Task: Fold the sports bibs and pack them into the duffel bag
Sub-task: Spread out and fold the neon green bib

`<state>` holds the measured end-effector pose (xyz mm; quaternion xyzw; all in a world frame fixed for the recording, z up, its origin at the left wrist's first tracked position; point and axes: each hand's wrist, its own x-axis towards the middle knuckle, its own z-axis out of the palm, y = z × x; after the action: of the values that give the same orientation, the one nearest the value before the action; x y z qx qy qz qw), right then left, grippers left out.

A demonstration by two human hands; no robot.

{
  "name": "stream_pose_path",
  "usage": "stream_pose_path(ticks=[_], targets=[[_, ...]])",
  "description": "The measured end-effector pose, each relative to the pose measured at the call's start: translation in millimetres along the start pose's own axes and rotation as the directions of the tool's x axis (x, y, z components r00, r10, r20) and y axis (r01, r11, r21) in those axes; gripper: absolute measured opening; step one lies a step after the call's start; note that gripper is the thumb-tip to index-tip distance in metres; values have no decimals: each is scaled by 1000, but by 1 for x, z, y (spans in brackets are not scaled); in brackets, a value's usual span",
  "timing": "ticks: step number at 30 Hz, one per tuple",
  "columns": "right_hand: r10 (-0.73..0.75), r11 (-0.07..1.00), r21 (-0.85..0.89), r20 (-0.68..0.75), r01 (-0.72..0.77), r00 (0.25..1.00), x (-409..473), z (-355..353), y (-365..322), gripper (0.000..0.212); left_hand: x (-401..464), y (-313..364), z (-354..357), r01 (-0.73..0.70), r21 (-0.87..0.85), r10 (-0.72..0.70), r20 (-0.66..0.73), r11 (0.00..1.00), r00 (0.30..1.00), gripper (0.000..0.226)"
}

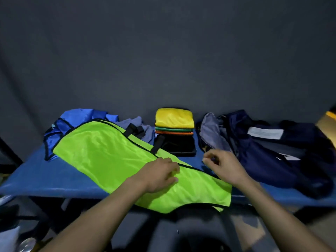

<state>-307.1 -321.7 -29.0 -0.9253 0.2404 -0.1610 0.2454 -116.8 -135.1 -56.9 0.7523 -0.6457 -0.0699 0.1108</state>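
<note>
**Lime bib flat on table, both hands at its far edge**

Nearest cam: two bare forearms reaching fwd over the table's near edge. Left hand (160, 174) is lying palm-down on the lime-green bib (101, 157), fingers curling at the black-trimmed edge; can't tell if it's pinching fabric or just pressing. Right hand (222, 165) is hovering just past that edge, fingers loosely bent, gripping nothing visible.

L to R on the blue table (36, 177):
- blue bib (72, 120), crumpled, sitting at far left, partly under the lime one.
- lime bib is lying spread diagonally, far-left to near-centre, near corner hanging over table edge.
- grey cloth (143, 128) w/ black straps bunching behind it.
- folded stack (174, 124) at centre back: yellow on top, then green, orange, black at the bottom.
- navy duffel bag (269, 153) is slumping at right, mouth open toward centre, grey lining showing, white label on top.

Dark backdrop behind everything.
</note>
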Motion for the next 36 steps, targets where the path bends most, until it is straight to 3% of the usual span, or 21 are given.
stream_pose_path(ticks=[6,12,17,22,26,28,30,32,33,35,36], targets=[[291,955,-127,209,-270,934,-28,-6,22,33,2,1,16,56,42,-54,-42,998,998,40],[430,903,-102,198,-418,881,-40,-8,34,24,4,17,15,4,-22,-7,-151,1000,988,28],[393,910,79,136,-406,909,-43,-17,29,21,29,51,20,-96,-109,72,-205,989,976,36],[363,837,396,113,-377,925,-43,-21,30,21,54,77,23,-138,-239,124,-75,961,989,48],[203,766,613,52,-191,978,-44,-25,19,27,70,96,10,-74,-466,108,47,882,993,58],[179,698,699,41,-156,983,-44,-31,12,26,75,98,4,-31,-543,61,38,839,997,55],[214,627,750,94,-211,972,-46,-39,13,21,77,95,0,-53,-589,65,0,806,998,36],[282,626,705,194,-334,939,-50,-42,23,17,76,90,-5,-51,-637,44,-27,770,999,19],[303,703,601,230,-380,925,-53,-40,31,16,75,89,-8,-49,-655,30,-40,754,999,18],[308,898,237,263,-370,914,-57,-32,45,19,72,86,-15,-57,-695,17,-65,717,998,19],[298,938,94,278,-335,913,-59,-26,49,27,71,86,-19,-62,-725,15,-71,686,997,18]])
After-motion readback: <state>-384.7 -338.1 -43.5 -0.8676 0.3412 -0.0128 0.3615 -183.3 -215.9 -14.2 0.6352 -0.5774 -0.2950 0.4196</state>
